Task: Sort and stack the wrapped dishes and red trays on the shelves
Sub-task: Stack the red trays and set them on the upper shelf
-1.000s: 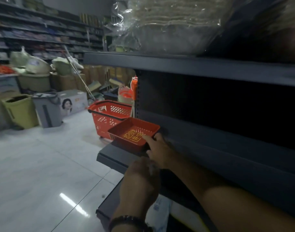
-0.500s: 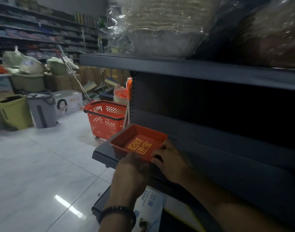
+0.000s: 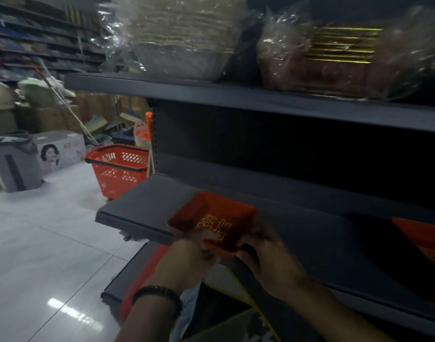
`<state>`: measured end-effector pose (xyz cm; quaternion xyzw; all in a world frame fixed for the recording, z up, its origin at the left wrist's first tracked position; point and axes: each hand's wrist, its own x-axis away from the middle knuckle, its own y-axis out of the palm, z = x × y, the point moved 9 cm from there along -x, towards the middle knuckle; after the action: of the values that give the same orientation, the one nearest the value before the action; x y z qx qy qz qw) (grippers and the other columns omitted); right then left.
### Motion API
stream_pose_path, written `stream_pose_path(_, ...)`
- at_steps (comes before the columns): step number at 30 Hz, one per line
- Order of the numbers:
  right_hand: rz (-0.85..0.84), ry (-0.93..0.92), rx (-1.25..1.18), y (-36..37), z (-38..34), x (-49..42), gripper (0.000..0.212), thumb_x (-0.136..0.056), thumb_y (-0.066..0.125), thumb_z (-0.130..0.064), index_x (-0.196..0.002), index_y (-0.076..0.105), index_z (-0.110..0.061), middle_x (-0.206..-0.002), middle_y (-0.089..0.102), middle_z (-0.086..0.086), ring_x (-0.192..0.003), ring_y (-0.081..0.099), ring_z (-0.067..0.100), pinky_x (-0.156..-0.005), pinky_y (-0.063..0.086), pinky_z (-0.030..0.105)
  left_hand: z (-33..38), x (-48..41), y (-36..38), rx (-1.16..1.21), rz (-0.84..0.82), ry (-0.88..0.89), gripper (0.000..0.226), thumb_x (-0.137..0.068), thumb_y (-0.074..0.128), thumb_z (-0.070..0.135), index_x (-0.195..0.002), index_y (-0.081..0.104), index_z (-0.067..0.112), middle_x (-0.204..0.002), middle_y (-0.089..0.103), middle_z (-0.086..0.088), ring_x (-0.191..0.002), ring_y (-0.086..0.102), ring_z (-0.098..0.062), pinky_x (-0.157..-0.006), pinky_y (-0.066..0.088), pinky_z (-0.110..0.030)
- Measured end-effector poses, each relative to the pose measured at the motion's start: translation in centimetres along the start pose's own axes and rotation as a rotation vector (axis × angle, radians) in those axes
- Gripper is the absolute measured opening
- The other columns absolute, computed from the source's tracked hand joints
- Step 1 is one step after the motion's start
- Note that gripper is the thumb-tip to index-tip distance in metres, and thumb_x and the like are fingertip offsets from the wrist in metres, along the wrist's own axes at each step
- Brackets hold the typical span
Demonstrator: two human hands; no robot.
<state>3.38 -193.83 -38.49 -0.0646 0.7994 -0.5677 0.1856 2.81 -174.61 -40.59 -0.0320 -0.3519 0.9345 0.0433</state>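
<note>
- Head view: both hands hold a small square red plastic tray with gold characters on its floor (image 3: 212, 223).
- Left hand (image 3: 191, 257), with a black bracelet (image 3: 159, 294) on its wrist: the grip is closed on the tray's near left corner, fingers curled against the rim.
- Right hand (image 3: 268, 255): the grip is closed on the near right edge, fingers wrapped under it.
- Under the grip lies the dark grey metal shelf (image 3: 142, 211). The tray sits at its front lip, but blur hides whether its base touches.
- Right of the grip, further along the same shelf, is a red flat piece (image 3: 423, 243) cut off by the frame edge.
- Above the grip, an upper grey shelf (image 3: 236, 97) carries a clear-wrapped stack of pale bowls (image 3: 182, 40) and, beside it, a wrapped brownish stack with gold edges (image 3: 335, 60).
- Beyond the grip to the left, a red mesh shopping basket (image 3: 120, 169) stands on the floor.
</note>
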Motion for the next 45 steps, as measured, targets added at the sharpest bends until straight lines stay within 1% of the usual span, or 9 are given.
stream_pose_path(2, 0.021, 0.053, 0.015, -0.9, 1.3, 1.6, 0.028, -0.102, 0.055, -0.055, -0.124, 0.063, -0.041, -0.134, 0.044, -0.012, -0.127, 0.049, 0.011, -0.098, 0.052, 0.032, 1.0, -0.1, 2.1, -0.016, -0.064, -0.018, 0.025, -0.087, 0.074, 0.037, -0.111, 0.067, 0.037, -0.107, 0.075, 0.008, -0.102, 0.072, -0.011, -0.098, 0.057, -0.033)
stream_pose_path(6, 0.057, 0.116, 0.064, -2.3, 2.9, 3.9, 0.029, -0.100, 0.056, -0.056, -0.122, 0.064, -0.039, -0.126, 0.044, -0.010, -0.121, 0.051, 0.014, -0.094, 0.052, 0.033, 4.0, 0.4, 4.2, -0.020, -0.057, 0.011, 0.039, -0.092, 0.066, 0.048, -0.123, 0.071, 0.026, -0.107, 0.072, 0.006, -0.095, 0.072, -0.004, -0.089, 0.060, -0.027)
stream_pose_path(10, 0.113, 0.119, 0.022, -2.9, 4.4, 5.3, 0.024, -0.098, 0.061, -0.053, -0.117, 0.067, -0.039, -0.120, 0.046, -0.009, -0.114, 0.054, 0.015, -0.092, 0.053, 0.036, 6.3, 0.5, 6.8, -0.005, -0.127, 0.008, 0.023, -0.085, 0.084, 0.036, -0.092, 0.063, 0.043, -0.097, 0.062, 0.017, -0.089, 0.062, 0.000, -0.086, 0.056, -0.026)
stream_pose_path(17, 0.138, 0.341, 0.126, -5.2, 12.8, 7.8, 0.047, -0.096, 0.056, -0.050, -0.143, 0.051, -0.042, -0.138, 0.045, 0.003, -0.128, 0.046, 0.029, -0.109, 0.047, 0.045, 6.1, -0.6, 6.8, -0.020, -0.074, 0.031, 0.052, -0.055, 0.093, 0.061, -0.082, 0.057, 0.035, -0.091, 0.071, 0.012, -0.084, 0.067, -0.007, -0.073, 0.055, -0.030)
stream_pose_path(22, 0.259, 0.328, 0.036, -6.3, 15.2, 10.1, 0.033, -0.095, 0.067, -0.043, -0.128, 0.064, -0.042, -0.126, 0.061, -0.002, -0.112, 0.058, 0.029, -0.096, 0.053, 0.047, 5.5, -1.0, 6.3, -0.032, -0.082, 0.073, 0.044, -0.060, 0.092, 0.051, -0.079, 0.059, 0.029, -0.074, 0.067, 0.010, -0.064, 0.056, -0.001, -0.058, 0.047, -0.023)
stream_pose_path(29, 0.291, 0.212, -0.065, -6.3, 13.4, 10.6, 0.012, -0.097, 0.069, -0.030, -0.098, 0.061, -0.038, -0.098, 0.064, -0.016, -0.098, 0.058, 0.015, -0.085, 0.052, 0.039, 5.5, -0.3, 5.6, 0.026, 0.066, 0.081, 0.023, -0.077, 0.093, 0.021, -0.068, 0.073, 0.026, -0.069, 0.075, 0.008, -0.066, 0.067, -0.008, -0.059, 0.047, -0.015)
stream_pose_path(32, 0.310, 0.217, -0.167, -6.3, 13.3, 11.1, 0.020, -0.100, 0.067, -0.022, -0.093, 0.058, -0.038, -0.089, 0.060, -0.019, -0.090, 0.058, 0.008, -0.077, 0.051, 0.033, 6.7, 0.5, 5.5, 0.001, 0.105, 0.103, 0.020, -0.082, 0.090, 0.023, -0.072, 0.073, 0.026, -0.071, 0.075, 0.017, -0.069, 0.070, -0.001, -0.063, 0.050, -0.019)
stream_pose_path(37, 0.458, 0.243, -0.374, -9.3, 13.6, 12.9, 0.022, -0.102, 0.066, -0.016, -0.095, 0.058, -0.036, -0.079, 0.067, -0.015, -0.074, 0.067, 0.003, -0.062, 0.048, 0.014, 10.7, 2.7, 4.3, -0.014, 0.261, 0.206, 0.026, -0.080, 0.090, 0.031, -0.075, 0.069, 0.045, -0.077, 0.072, 0.033, -0.080, 0.067, 0.014, -0.071, 0.044, -0.005)
stream_pose_path(45, 0.645, 0.243, -0.542, -16.4, 15.8, 17.7, 0.018, -0.103, 0.065, -0.018, -0.103, 0.063, -0.036, -0.088, 0.071, -0.016, -0.086, 0.070, 0.002, -0.070, 0.053, 0.013, 18.5, 5.3, 6.7, 0.144, 0.349, 0.274, 0.017, -0.083, 0.087, 0.036, -0.093, 0.076, 0.044, -0.085, 0.073, 0.038, -0.088, 0.068, 0.016, -0.083, 0.051, -0.014)
